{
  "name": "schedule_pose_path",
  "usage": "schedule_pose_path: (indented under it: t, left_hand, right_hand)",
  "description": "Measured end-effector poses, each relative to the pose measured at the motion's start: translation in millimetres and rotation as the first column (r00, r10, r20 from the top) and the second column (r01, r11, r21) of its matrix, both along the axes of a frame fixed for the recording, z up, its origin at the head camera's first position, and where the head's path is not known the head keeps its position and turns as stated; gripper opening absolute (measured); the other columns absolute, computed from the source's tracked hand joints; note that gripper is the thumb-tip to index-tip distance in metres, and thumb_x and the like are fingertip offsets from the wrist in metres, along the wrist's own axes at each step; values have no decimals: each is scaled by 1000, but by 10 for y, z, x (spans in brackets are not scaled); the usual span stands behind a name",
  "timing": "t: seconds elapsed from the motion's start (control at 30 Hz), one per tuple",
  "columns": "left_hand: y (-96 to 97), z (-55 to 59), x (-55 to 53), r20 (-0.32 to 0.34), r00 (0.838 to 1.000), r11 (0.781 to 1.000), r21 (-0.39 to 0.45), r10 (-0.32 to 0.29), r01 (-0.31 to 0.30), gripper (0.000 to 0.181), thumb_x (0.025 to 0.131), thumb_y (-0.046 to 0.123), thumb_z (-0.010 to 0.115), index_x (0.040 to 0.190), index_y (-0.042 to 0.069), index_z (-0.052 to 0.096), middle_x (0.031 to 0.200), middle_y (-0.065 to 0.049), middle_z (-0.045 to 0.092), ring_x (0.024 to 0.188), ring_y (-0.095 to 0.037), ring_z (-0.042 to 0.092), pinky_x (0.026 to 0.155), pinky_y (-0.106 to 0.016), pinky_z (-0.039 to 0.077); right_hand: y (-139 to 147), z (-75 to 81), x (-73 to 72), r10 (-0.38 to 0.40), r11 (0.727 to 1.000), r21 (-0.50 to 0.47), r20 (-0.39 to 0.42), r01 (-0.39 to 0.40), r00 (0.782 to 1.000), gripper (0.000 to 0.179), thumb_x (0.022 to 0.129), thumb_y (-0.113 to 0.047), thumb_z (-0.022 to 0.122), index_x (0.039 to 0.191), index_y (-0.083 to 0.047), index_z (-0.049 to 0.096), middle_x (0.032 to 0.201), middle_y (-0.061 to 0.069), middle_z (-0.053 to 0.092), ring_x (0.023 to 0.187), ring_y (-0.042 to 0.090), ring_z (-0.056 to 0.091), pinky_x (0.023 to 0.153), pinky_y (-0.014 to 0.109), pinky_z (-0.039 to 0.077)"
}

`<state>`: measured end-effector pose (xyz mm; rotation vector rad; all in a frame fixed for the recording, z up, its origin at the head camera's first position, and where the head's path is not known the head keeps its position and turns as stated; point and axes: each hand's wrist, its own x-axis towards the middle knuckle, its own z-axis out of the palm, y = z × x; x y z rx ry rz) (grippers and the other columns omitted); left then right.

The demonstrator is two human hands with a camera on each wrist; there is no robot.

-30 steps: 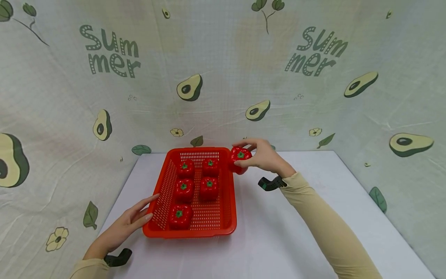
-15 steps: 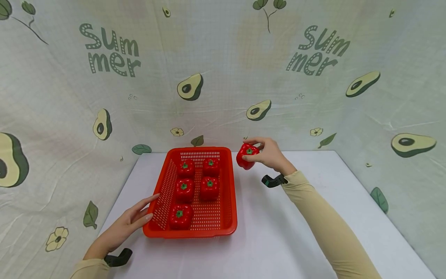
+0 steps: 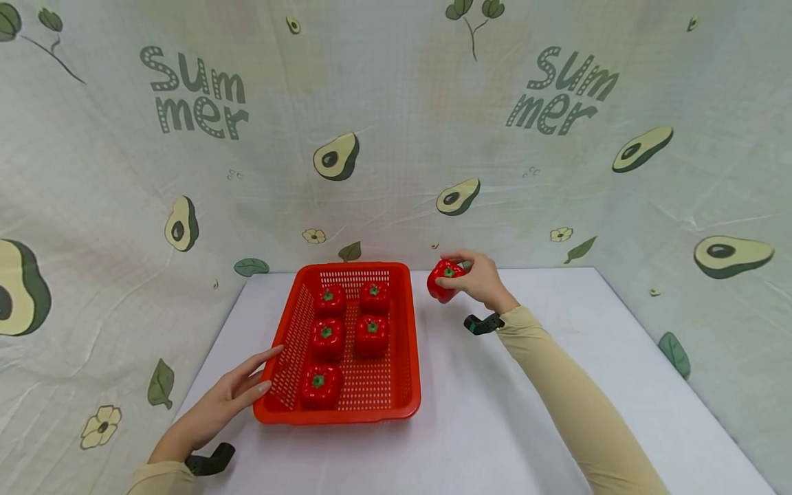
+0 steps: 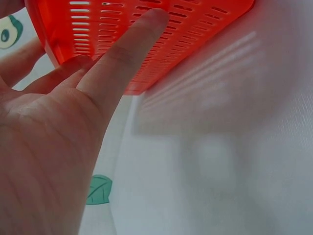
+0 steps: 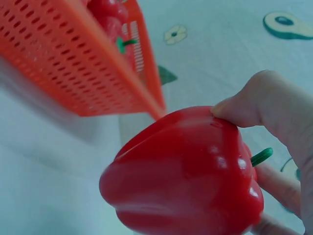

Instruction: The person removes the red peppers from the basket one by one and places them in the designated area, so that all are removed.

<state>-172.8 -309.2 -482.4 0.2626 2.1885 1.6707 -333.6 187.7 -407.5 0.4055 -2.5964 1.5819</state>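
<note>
My right hand (image 3: 481, 280) holds a red bell pepper (image 3: 445, 280) with a green stem, off the table to the right of the basket. Up close in the right wrist view, the thumb presses one side of the pepper (image 5: 181, 171), and other fingers are partly hidden behind it. Inside the red perforated basket (image 3: 405, 405) sit several more red bell peppers (image 3: 321, 386), stems up, in two columns. My left hand (image 3: 216, 402) rests against the basket's left side with fingers extended. The left wrist view has a straight digit lying along the slotted wall (image 4: 181, 29).
A white table (image 3: 526, 412) carries the basket on its left half. Behind it hangs a pale cloth (image 3: 396, 103) printed with avocados, leaves and lettering. Black wrist cameras (image 3: 212, 459) are strapped at both wrists.
My right hand has carried the bell pepper rightward, away from the basket's right rim, then slightly lower. The left hand and the basket have stayed in place.
</note>
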Motion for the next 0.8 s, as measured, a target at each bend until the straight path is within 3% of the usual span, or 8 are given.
schedule_pose_path:
  t: [0.3, 0.6, 0.8]
  left_hand:
    - [9, 24, 10, 2, 1000, 1000, 9, -5, 5, 59, 104, 19, 53, 155, 36, 30, 162, 2, 21, 135, -1, 42, 99, -36, 50]
    - [16, 19, 10, -9, 1000, 1000, 2, 11, -11, 59, 103, 19, 55, 155, 35, 32, 162, 1, 22, 147, -33, 25, 98, -39, 50]
    - [6, 14, 28, -23, 1000, 1000, -20, 10, -11, 58, 103, 21, 54, 154, 37, 32, 161, 3, 23, 147, -32, 24, 101, -41, 49]
  right_hand:
    - [-36, -203, -68, -49, 999, 5, 41, 49, 998, 50, 81, -20, 85, 126, -13, 66, 122, 11, 59, 109, 31, 55, 76, 39, 59]
    - [-53, -316, -69, -65, 997, 42, 40, 64, 997, 53, 83, -21, 82, 130, -6, 63, 121, 16, 56, 112, 35, 52, 79, 41, 59]
    - [-57, -402, -76, -88, 995, 54, 64, 84, 994, 52, 83, -23, 82, 129, -9, 64, 124, 16, 56, 113, 34, 52, 80, 41, 58]
